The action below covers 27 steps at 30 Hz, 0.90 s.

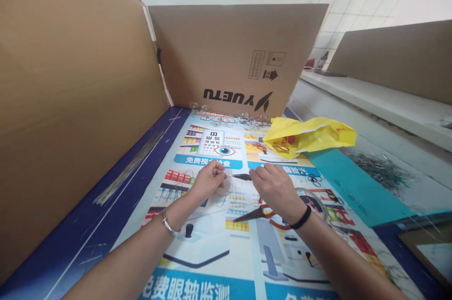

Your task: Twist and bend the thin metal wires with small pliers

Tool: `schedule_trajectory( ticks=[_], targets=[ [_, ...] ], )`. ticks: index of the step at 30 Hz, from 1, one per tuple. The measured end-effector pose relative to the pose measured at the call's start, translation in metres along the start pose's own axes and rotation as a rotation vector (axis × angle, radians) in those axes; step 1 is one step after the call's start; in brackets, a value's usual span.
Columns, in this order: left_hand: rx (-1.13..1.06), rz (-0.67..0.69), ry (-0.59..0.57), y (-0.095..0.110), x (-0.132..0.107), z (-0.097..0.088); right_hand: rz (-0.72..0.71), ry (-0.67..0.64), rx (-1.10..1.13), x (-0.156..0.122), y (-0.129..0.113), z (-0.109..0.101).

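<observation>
My left hand [211, 178] is closed in a pinch on a thin wire [229, 188], whose fine loops hang beside and below the fingertips. A pair of needle-nose pliers [241, 176] is gripped in my right hand [274, 188], its dark jaws pointing left toward the pinched fingers. Whether the jaws touch the wire is too small to tell. Below my right hand lie orange-handled scissors [252, 214], blades to the left and handles partly under the wrist. A clear round dish or roll [314, 201] shows partly behind the right wrist.
Straight wires [129, 168] lie in a bundle at left. Tangled wire pieces [252, 120] sit along the standing cardboard panel [226, 55]. At right are a yellow bag [314, 135], black rings [313, 179] and a wire heap [379, 173]. Another cardboard panel [77, 55] stands left.
</observation>
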State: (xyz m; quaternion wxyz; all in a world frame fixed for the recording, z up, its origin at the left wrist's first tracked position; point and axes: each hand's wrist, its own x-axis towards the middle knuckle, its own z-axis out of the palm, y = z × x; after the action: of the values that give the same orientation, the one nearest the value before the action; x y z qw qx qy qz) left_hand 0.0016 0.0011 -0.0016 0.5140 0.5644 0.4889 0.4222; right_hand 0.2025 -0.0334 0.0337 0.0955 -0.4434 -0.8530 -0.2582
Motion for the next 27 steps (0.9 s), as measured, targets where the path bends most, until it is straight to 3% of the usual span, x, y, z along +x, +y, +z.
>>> schedule_trajectory(
  ticks=[3, 11, 23, 27],
  targets=[
    [-0.015, 0.002, 0.007, 0.002, -0.001, 0.000, 0.042, -0.018, 0.025, 0.001, -0.007, -0.006],
    [-0.081, 0.023, 0.028, -0.005, 0.002, -0.001, 0.220, -0.230, 0.148, 0.001, -0.006, -0.001],
    [-0.011, 0.151, 0.059, 0.000, 0.001, -0.001, 0.231, -0.231, 0.136, 0.000, -0.001, 0.006],
    [0.004, 0.135, 0.058, -0.003, 0.001, 0.000, 0.232, -0.207, 0.137, 0.001, -0.002, 0.005]
  ],
)
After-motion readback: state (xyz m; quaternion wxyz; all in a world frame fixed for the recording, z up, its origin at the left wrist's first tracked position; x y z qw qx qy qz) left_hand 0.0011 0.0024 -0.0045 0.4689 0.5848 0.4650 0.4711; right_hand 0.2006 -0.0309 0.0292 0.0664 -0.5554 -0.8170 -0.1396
